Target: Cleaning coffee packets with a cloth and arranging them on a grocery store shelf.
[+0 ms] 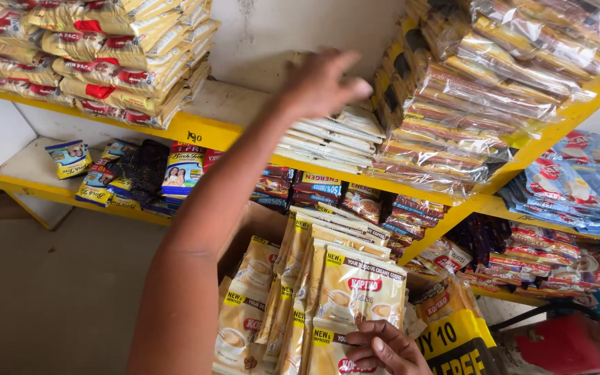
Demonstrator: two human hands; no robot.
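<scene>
Sachet strips: cream and tan coffee sachet strips (328, 292) stand on end in a bundle at 6 o'clock, long axis running from 6 toward 12.
Right hand: the right hand (383, 347) sits at the bundle's lower edge, at 5 o'clock; fingers curl round the front strip and pinch it near its bottom.
Left hand: the left hand (324, 83) is stretched up to 12 o'clock, fingers spread and slightly blurred, above a flat stack of pale packets (331, 142). Whether it touches that stack cannot be told; it grips nothing visible.
Key relation: the sachet strips lie at 6 o'clock from the left hand, well apart; the pale packets lie just below it. The right hand is the nearer hand to the strips, the left hand the nearer to the stack.
Shelf: the pale packets rest on a yellow shelf (210, 132), white board on top.
Neighbours, 1 to 2 o'clock: shiny wrapped bundles (467, 104) piled just beside the pale packets.
Neighbours, 10 o'clock: yellow and red bags (98, 55) stacked on the same shelf.
Lower tier: small dark packets (355, 198) between shelf and strips; blue packets (578, 180) at 3 o'clock.
</scene>
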